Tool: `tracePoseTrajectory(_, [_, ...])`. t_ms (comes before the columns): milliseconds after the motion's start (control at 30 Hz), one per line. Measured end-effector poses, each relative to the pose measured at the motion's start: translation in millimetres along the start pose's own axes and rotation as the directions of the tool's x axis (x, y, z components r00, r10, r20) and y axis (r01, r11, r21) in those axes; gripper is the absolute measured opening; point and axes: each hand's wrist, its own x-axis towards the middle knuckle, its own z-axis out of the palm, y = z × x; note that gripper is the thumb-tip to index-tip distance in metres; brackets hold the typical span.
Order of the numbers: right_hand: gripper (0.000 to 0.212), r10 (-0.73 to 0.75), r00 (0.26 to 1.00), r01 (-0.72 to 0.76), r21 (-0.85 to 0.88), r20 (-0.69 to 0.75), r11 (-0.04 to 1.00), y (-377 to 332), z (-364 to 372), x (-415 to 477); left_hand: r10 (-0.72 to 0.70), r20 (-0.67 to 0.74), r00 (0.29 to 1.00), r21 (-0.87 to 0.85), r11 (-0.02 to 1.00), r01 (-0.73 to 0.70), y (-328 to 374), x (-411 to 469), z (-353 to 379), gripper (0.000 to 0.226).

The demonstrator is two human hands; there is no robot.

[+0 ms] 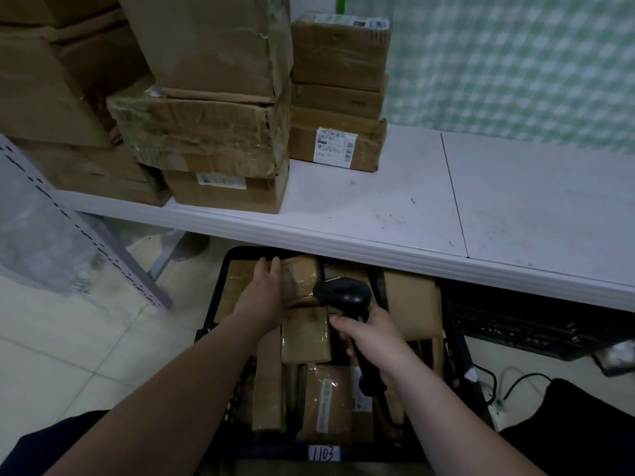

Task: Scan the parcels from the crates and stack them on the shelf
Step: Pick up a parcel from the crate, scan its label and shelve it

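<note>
Brown taped parcel [301, 280] lies in the black crate [215, 304], directly under the left hand [263, 292], whose fingers are laid across it; grip unconfirmed. Beside them, the right hand [369, 341] clamps the scanner [343, 293]. Risk: slick tape slips, or neighbouring parcels [304, 333] jam the lift.

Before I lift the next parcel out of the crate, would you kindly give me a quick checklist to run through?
1. Left hand on a parcel in the crate: ok, it rests on top.
2. Right hand has a grip on the scanner: ok.
3. Label on that parcel facing the scanner: cannot tell, none shows.
4. Bare shelf space beside the stacked boxes: ok.
5. Parcel free of its neighbours: cannot tell, they are packed closely.
</note>
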Motion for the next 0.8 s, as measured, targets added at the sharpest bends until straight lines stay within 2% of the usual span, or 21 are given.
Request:
tracePoseTrajectory(167, [0.020, 0.004, 1.000, -0.004, 0.002, -0.007, 1.000, -2, 2, 6, -0.005, 0.013, 1.000, 0.078, 0.997, 0.003, -1, 12, 2, 0.113])
tracePoseTrajectory(333, [0.028, 0.005, 1.000, -0.006, -0.006, -0.020, 1.000, -5, -2, 7, 0.027, -0.158, 0.987, 0.125, 0.992, -0.008, -2, 0, 0, 0.094])
tracePoseTrajectory(467, [0.035, 0.000, 0.999, 0.000, 0.013, -0.049, 1.000, -9, -8, 2, 0.030, -0.256, 0.966, 0.019, 0.999, -0.026, -13, -25, 0, 0.099])
tracePoseTrajectory(667, [0.028, -0.039, 0.994, 0.043, 0.037, -0.099, 0.998, -16, -13, -13, 0.101, -0.381, 0.919, -0.220, 0.956, -0.196, -29, -70, -14, 0.096])
tracePoseTrajectory(800, [0.027, -0.064, 0.990, 0.078, 0.104, -0.127, 0.992, -24, -15, -26, 0.128, -0.419, 0.899, -0.282, 0.923, -0.263, -26, -92, -36, 0.094])
